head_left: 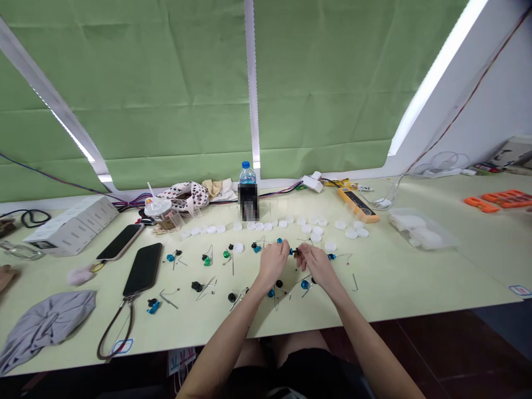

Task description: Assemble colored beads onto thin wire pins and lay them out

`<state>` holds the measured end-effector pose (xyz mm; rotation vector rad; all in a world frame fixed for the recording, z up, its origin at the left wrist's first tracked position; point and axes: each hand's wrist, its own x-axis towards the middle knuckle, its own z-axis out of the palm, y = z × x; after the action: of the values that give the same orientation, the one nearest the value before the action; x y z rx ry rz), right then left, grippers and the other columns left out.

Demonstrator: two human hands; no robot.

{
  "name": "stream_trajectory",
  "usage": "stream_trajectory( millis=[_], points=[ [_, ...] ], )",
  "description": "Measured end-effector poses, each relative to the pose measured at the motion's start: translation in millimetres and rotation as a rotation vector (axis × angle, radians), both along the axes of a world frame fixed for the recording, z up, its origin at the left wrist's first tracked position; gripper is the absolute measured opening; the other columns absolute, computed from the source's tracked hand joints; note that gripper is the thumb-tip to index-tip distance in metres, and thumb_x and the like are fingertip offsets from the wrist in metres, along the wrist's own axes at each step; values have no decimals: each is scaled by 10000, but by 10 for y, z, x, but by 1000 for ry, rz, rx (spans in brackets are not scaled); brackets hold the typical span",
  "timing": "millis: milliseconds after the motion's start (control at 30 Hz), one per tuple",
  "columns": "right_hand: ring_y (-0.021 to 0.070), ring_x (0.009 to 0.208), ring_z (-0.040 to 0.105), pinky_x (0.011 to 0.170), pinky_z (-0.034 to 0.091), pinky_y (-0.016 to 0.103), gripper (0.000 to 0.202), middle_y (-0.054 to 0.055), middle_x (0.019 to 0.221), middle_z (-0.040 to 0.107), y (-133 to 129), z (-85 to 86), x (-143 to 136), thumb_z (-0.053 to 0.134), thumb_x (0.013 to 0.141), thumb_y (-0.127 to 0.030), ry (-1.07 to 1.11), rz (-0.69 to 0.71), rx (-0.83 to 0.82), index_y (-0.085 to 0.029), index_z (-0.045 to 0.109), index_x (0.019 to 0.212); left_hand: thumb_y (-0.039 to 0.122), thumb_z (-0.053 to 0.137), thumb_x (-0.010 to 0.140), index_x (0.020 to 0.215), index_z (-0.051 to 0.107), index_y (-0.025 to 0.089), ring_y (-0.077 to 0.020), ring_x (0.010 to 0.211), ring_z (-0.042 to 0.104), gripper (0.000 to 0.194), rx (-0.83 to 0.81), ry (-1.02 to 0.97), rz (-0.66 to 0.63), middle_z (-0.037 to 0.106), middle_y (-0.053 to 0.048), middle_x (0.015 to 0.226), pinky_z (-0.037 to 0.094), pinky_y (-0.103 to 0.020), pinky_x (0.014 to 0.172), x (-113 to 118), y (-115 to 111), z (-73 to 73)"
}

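Observation:
My left hand (pixel 274 261) and my right hand (pixel 315 265) are close together over the middle of the table. Between their fingertips is a small blue-and-black part (pixel 293 251); the left fingers pinch its blue end and the right fingers close on its black end. My fingers partly cover it, so its exact kind is unclear. Just right of my right hand lies another small blue piece (pixel 331 256). Nearer my body, a round blue piece (pixel 305 284) and a black round piece (pixel 279 284) lie with thin metal rods.
Behind the hands run several white round caps (pixel 259 226). A water bottle (pixel 248 191) and an orange-edged power strip (pixel 358 205) stand farther back. Two phones (pixel 143 269) and a grey cloth (pixel 47 327) lie left; a clear plastic tray (pixel 440 238) is right.

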<state>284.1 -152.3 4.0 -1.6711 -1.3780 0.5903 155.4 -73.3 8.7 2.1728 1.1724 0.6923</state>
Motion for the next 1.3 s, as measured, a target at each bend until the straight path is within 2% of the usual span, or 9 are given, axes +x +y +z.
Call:
stream_trajectory(
  millis=[67,200,400,533,733,900,1067,1200,1300],
  points=[
    [179,606,570,657,457,327,463,27,642,580,-6,-2,-23,259,921,-510,-51,41,18,-208,575,768,400,237,902,466,296,196,-134,458,346,485,-11,-2,-6,323,11,428,239,-267,529,6,-3,-1],
    [221,932,572,788,455,361,408,90,1108,538,-5,-2,-40,521,811,-506,-82,-41,237,-240,505,1119,406,230,899,467,316,196,-134,465,358,488,-48,-4,5,334,11,432,244,-266,537,14,3,-5],
    [189,683,581,676,449,331,381,36,755,596,19,-21,-27,300,914,-486,-42,27,49,-216,563,860,408,247,894,469,294,195,-129,463,330,478,-39,5,2,333,10,438,228,-267,532,18,-4,1],
    [226,960,561,744,455,336,422,89,1133,537,19,-35,10,552,786,-506,-39,-71,255,-235,493,1103,399,232,903,471,318,194,-129,464,341,486,-53,16,27,336,12,435,225,-268,538,1,-1,4],
    [158,522,523,581,418,297,486,5,561,542,-18,-36,21,249,919,-529,-44,-13,-7,-206,519,675,379,250,911,468,361,188,-133,465,373,495,-8,37,9,368,6,439,242,-268,544,26,-9,-19],
    [169,676,593,600,452,288,402,49,921,634,-47,-74,31,462,832,-565,73,4,71,-225,525,1037,377,242,917,465,373,182,-130,465,397,511,2,42,15,406,-4,442,244,-259,533,37,-4,-33],
    [158,494,512,527,425,294,524,23,565,561,-8,-140,43,246,892,-590,143,28,5,-194,549,729,383,260,917,462,358,183,-130,455,399,506,21,31,-2,400,0,433,250,-261,538,52,-21,-42],
    [186,749,582,671,462,303,371,50,861,635,-9,-125,82,441,844,-553,84,5,117,-218,579,923,384,243,918,461,337,185,-127,456,386,508,-1,21,20,389,-1,439,247,-265,533,24,4,-41],
    [179,649,577,616,448,298,407,41,736,631,-13,-88,64,390,865,-559,88,10,6,-204,586,830,390,245,919,470,354,182,-127,465,390,506,43,36,0,416,-8,456,252,-266,545,28,-13,-43]
  ],
)
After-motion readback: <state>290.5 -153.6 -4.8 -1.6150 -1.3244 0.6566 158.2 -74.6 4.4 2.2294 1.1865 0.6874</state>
